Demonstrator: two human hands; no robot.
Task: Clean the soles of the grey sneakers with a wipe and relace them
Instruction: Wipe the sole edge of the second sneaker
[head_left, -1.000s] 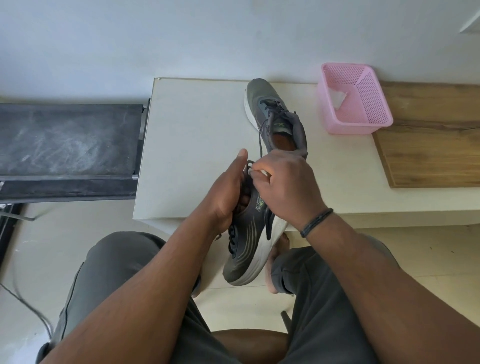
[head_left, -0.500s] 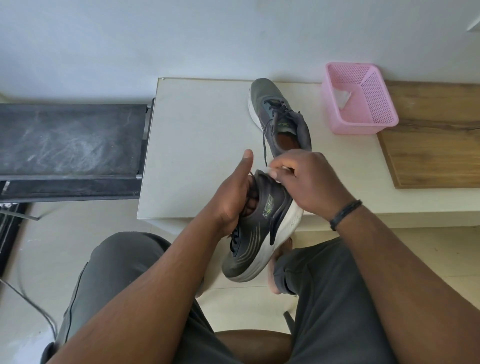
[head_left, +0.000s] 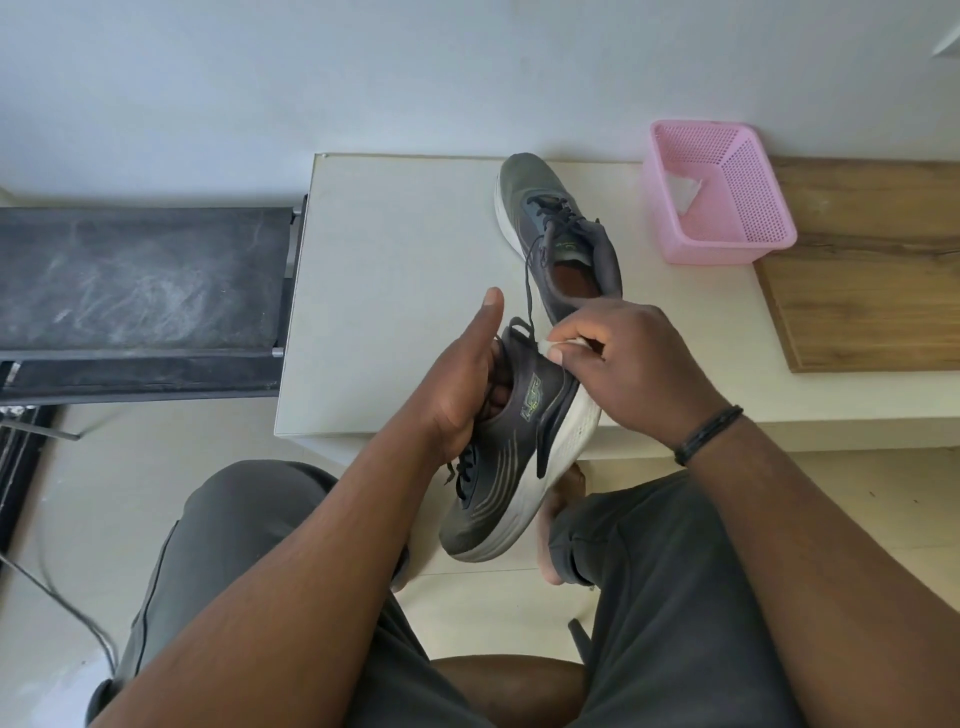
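Your left hand (head_left: 462, 400) grips the held sneaker (head_left: 519, 447) with fingers tucked into its opening and the thumb sticking up; your right hand (head_left: 623, 364) pinches a small white wipe (head_left: 563, 344) at the heel end of that shoe, just above the white sole (head_left: 566, 447). Over the last second your right hand has slid from the top of the collar out toward the heel, and the shoe has tipped so more of the sole's side faces you; that suggests you're still in the wiping stage on this shoe, with the lacing yet to come. The shoe hangs over the table's (head_left: 395, 291) front edge, above your knees. The second sneaker (head_left: 561, 234) lies further back on the table, its laces loose and one strand trailing toward your hands. A pink basket (head_left: 727, 244) with something white inside sits to its right, beside a wooden board (head_left: 857, 286)
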